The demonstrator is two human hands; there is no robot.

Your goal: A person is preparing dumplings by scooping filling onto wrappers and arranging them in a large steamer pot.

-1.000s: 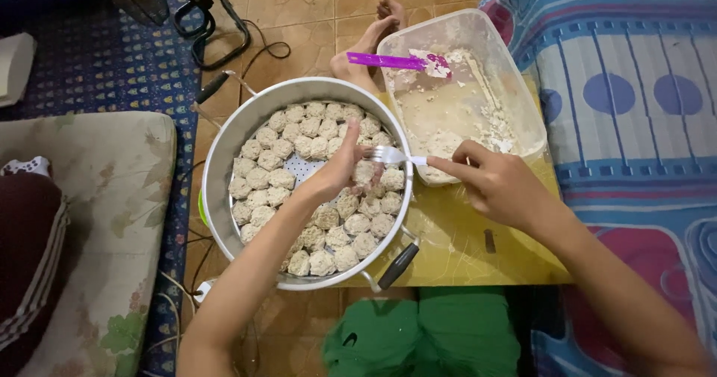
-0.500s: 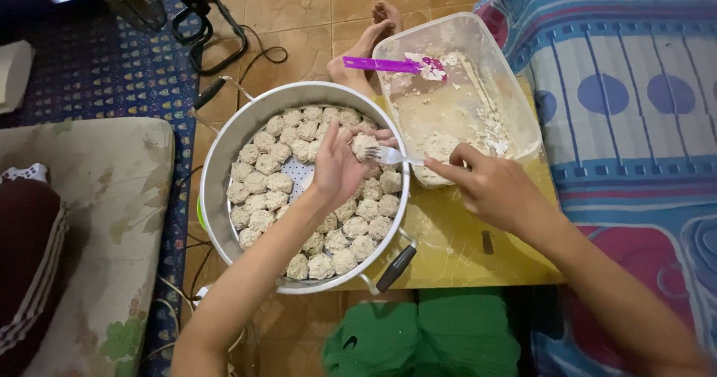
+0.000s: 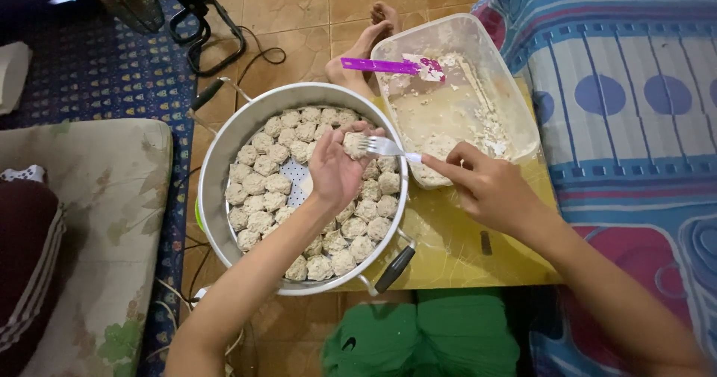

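A round metal steamer pot point(image 3: 224, 141) holds several pale dough balls packed on a perforated tray. Over its right side my left hand point(image 3: 336, 169) is turned palm up and cups one dough ball point(image 3: 353, 144). My right hand point(image 3: 489, 189) grips a white plastic fork point(image 3: 385, 148) whose tines press against that ball. Behind the fork stands a clear plastic tub point(image 3: 515, 112) smeared with leftover pale mixture, with a purple spatula point(image 3: 381, 66) resting across its far rim.
The pot and tub sit on a low yellow table point(image 3: 455, 250) over a tiled floor. A person's bare feet point(image 3: 370, 37) show beyond the tub. A patterned mattress point(image 3: 642, 85) lies right, a floral cushion point(image 3: 89, 227) left, black cables and a stand at top left.
My left hand has lifted off the packed dough balls and turned palm up with one ball in it. The fork has moved left to press on that ball.
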